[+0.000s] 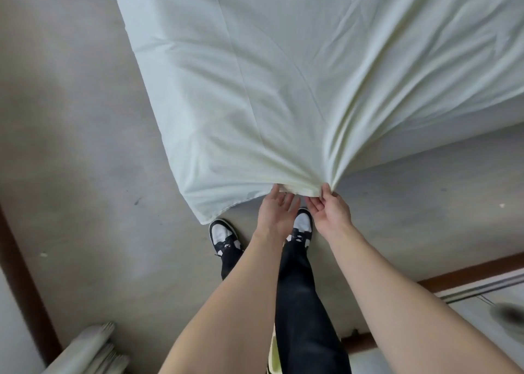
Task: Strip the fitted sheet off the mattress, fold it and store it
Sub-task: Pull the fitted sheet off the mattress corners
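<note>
Grey floor (pixel 71 135); right hand (pixel 330 208) pinches sheet (pixel 283 90), left hand (pixel 276 210) open, its fingertips hidden.

The sheet (pixel 283 90) is pinched at its bunched edge by the right hand (pixel 331 210) — the left hand (pixel 276 212) is held open against it.
</note>
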